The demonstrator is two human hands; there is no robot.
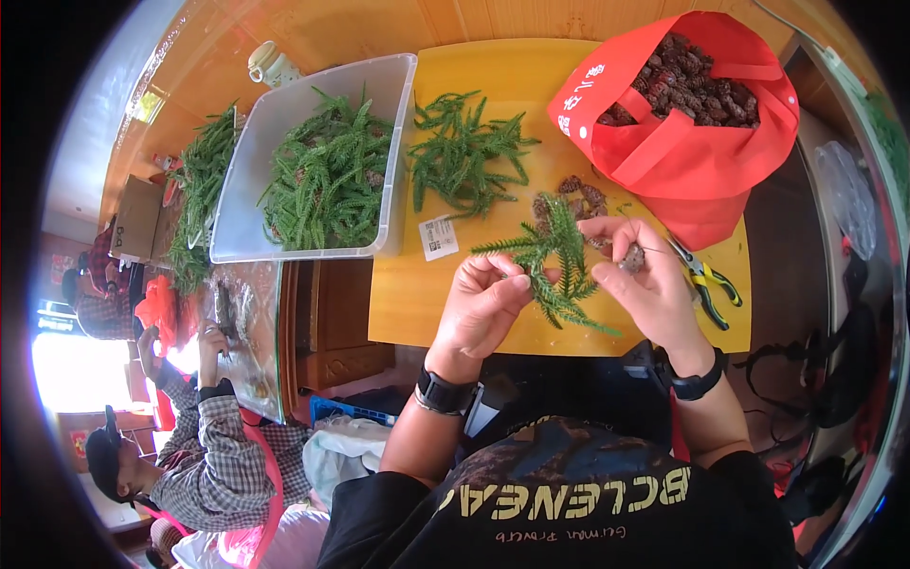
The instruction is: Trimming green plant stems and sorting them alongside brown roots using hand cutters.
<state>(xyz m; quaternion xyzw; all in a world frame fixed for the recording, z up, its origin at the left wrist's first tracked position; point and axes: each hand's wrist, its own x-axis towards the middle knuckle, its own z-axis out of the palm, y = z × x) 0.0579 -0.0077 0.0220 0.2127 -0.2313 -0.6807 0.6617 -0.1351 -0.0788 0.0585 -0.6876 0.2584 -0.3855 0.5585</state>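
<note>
Green pine sprig (567,248): left fingers (509,292) pinch one side; right fingers (616,281) pinch a pinecone (633,258). Slackened right-hand pressure could drop the cone.

Looks like a craft workshop, judging by a bin (256,142) of green sprigs (322,180) at ten o'clock, pliers (702,281) at three, and a co-worker (223,469) (at a separate table (268,318)) at eight.

fingers (504,292) holding green sprig (567,248), pinecone (633,258), red bag (697,163)
</note>
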